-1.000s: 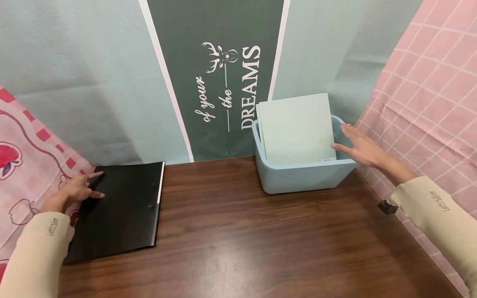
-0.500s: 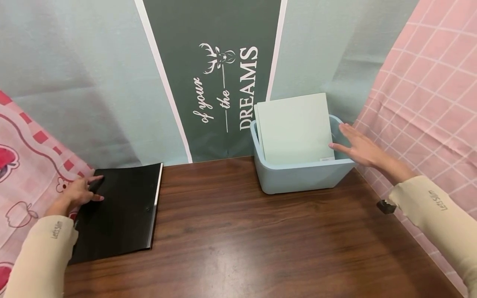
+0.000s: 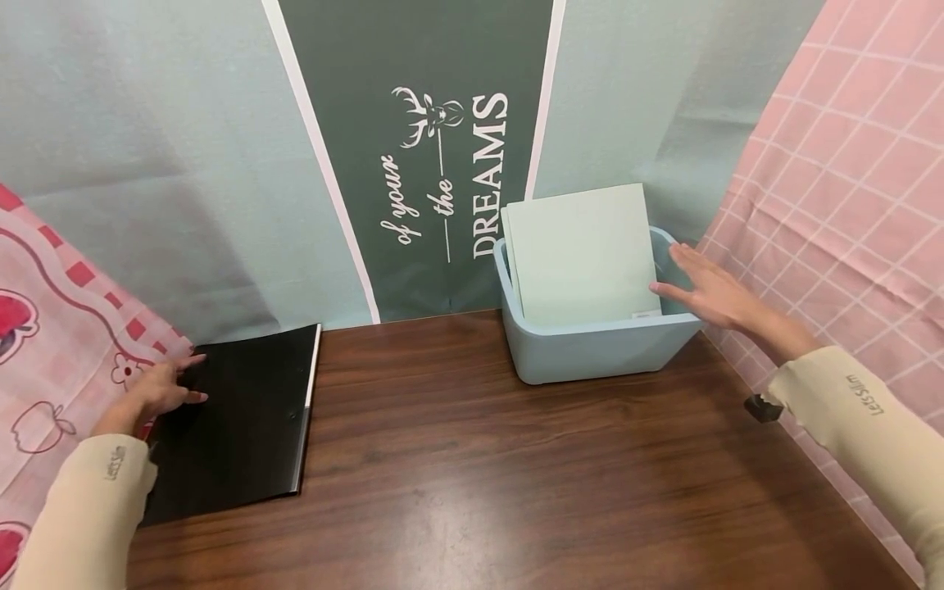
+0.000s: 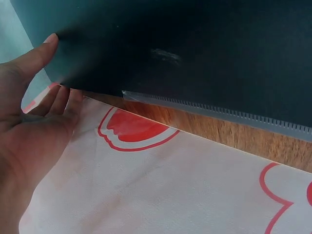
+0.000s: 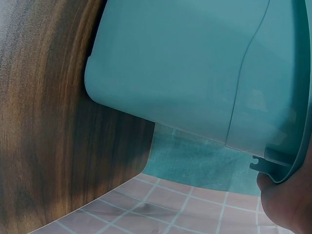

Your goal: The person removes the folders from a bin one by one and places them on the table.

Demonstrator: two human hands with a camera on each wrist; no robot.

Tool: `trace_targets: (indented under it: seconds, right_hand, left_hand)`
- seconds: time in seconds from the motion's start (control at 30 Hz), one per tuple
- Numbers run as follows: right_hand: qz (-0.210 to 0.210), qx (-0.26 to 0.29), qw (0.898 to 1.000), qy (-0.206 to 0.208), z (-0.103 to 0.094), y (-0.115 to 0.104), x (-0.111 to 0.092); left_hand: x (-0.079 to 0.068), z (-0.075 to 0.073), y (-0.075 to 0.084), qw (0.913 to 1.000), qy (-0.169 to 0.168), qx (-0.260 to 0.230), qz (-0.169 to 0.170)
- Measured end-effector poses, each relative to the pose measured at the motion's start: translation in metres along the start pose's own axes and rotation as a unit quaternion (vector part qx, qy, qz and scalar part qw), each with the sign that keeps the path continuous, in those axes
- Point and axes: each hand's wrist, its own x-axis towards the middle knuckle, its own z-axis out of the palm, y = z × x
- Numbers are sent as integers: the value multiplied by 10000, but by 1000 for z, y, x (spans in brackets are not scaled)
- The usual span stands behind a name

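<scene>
A flat black folder point(image 3: 243, 418) with a white strip on its right edge lies at the left of the table. My left hand point(image 3: 162, 392) pinches its left edge near the far corner; in the left wrist view the thumb point(image 4: 46, 48) is on top and the other fingers go under the edge. Further right stands a light blue bin point(image 3: 605, 352) with pale green boards point(image 3: 583, 254) leaning in it. My right hand point(image 3: 711, 288) rests at the bin's right rim, fingers straight, thumb over the inside. The right wrist view shows mostly the bin's outer wall.
Brown wood tabletop point(image 3: 457, 459) lies between folder and bin. A printed cloth point(image 3: 74, 328) borders the left, a pink checked cloth point(image 3: 819, 246) the right, and a grey-green backdrop point(image 3: 177, 164) the back. A small black object point(image 3: 763, 407) sits under the right sleeve.
The left hand has moved slightly down in the head view, and the folder's far left corner looks more lifted. The right hand and bin hold their place apart from a slight camera shift.
</scene>
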Motion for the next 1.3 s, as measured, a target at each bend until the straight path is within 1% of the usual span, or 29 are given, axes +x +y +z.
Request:
trace_targets:
  seconds: [0.03, 0.13, 0.47, 0.67, 0.7, 0.87, 1.03, 1.3]
  right_hand:
    - [-7, 4, 10000, -1, 0, 0, 0]
    - [-15, 9, 10000, -6, 1, 0, 0]
    - [35, -37, 10000, 44, -2, 1, 0]
    - [20, -9, 10000, -26, 0, -1, 0]
    - [14, -21, 10000, -24, 0, -1, 0]
    - [9, -24, 10000, 30, 0, 2, 0]
    - [3, -8, 10000, 40, 0, 4, -1]
    - [0, -36, 10000, 1, 0, 3, 1]
  left_hand:
    - [0, 0, 0, 9999, 23, 83, 68]
    - [0, 2, 0, 9998, 63, 139, 114]
    - [-4, -1, 12, 9997, 146, -174, 134]
    - [-9, 1, 19, 9996, 238, -42, 169]
    - [-9, 1, 21, 9993, 287, 50, 235]
    - [-4, 1, 38, 9969, 504, 199, 566]
    - [2, 0, 52, 9938, 637, 183, 891]
    - [4, 3, 65, 9897, 895, 269, 1087]
